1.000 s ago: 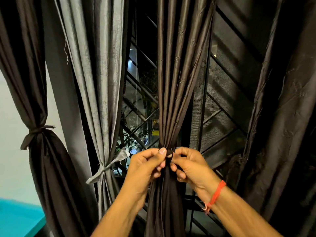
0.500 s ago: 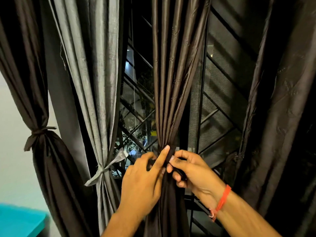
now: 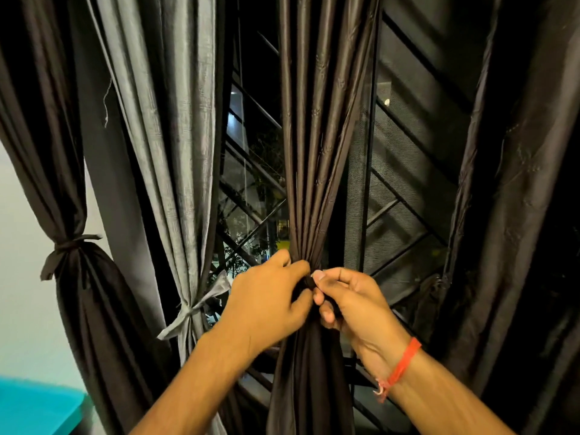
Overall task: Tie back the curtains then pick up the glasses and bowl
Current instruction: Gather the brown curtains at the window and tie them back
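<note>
A dark brown curtain [image 3: 317, 152] hangs in the middle, gathered into a tight bunch at waist height. My left hand [image 3: 266, 302] and my right hand [image 3: 348, 302] meet at that bunch, and each pinches the dark tie band [image 3: 310, 282] wrapped around it. The right wrist wears a red thread. On the left, a grey curtain [image 3: 175, 136] is tied with a grey knot [image 3: 188, 312], and a dark curtain [image 3: 59, 152] is tied with a dark knot [image 3: 67, 249]. The glasses and the bowl are not in view.
Behind the curtains is a window with a black metal grille [image 3: 251, 215] and a mesh screen [image 3: 401, 171]. Another dark curtain [image 3: 514, 215] hangs loose on the right. A turquoise surface [image 3: 34, 406] shows at the bottom left, next to a white wall.
My left hand has gone from lying over the bunch with a finger stretched out to pinching at the tie beside the right thumb. Both hands sit slightly higher on the curtain.
</note>
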